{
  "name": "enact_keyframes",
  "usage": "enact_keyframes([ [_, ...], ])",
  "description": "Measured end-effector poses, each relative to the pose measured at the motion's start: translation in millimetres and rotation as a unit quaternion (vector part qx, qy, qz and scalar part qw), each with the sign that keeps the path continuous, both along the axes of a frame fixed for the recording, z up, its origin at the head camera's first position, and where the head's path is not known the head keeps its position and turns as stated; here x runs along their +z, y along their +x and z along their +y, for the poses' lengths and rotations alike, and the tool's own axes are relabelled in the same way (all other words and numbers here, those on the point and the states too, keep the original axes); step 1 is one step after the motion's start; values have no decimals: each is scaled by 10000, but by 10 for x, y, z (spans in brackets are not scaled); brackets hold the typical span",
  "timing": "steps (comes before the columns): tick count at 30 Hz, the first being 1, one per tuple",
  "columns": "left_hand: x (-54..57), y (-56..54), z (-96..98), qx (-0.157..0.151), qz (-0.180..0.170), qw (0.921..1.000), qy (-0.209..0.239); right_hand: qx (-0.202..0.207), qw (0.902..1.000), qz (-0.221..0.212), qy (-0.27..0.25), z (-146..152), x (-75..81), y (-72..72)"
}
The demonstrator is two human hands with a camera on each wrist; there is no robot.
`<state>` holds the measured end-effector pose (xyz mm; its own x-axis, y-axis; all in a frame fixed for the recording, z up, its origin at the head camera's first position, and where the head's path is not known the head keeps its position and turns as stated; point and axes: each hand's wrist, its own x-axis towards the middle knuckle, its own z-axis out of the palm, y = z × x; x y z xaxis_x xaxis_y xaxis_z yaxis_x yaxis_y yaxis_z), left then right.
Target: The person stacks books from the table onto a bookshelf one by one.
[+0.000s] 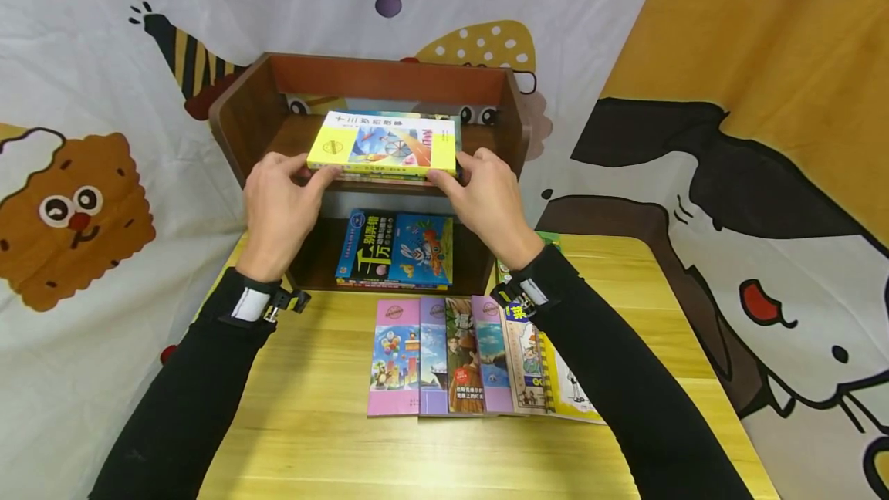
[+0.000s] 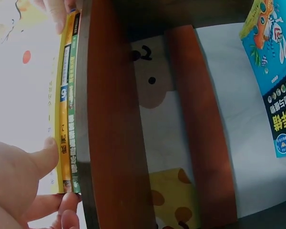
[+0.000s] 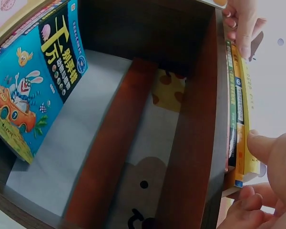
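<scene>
A yellow-and-white book point(image 1: 389, 146) lies flat on top of a stack of books on the upper shelf of a brown wooden bookshelf point(image 1: 389, 76). My left hand point(image 1: 278, 211) grips its left end, thumb against the spine and the other fingers curled at the end of the stack. At the opposite end my right hand point(image 1: 489, 207) holds it the same way. Beneath it, a green-spined book point(image 2: 73, 114) and an orange-spined book point(image 3: 239, 119) show in the wrist views. How far the fingers reach under the books is hidden.
On the lower shelf lies a stack topped by a blue-and-black book point(image 1: 424, 249). Several overlapping books, including a pink one point(image 1: 396, 400) at the left, lie in a row on the wooden table point(image 1: 312, 423). A cartoon-printed cloth point(image 1: 104, 83) hangs behind.
</scene>
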<state>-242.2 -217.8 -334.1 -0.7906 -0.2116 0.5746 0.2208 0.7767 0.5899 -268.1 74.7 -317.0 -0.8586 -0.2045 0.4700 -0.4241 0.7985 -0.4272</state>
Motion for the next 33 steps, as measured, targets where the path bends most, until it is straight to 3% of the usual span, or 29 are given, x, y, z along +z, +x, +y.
enact_keyframes([
  [9,-22,-58,10,220,77,9997,67,-104,9998,-65,153,-15,34,-34],
  [23,-47,-81,5,294,67,9995,-12,-136,9998,65,144,-36,5,-52],
  [28,-42,-39,-9,261,148,9995,39,55,9992,120,-372,3,-22,-3],
  [33,-67,82,-5,246,465,9980,336,348,9933,301,-1057,91,-101,111],
])
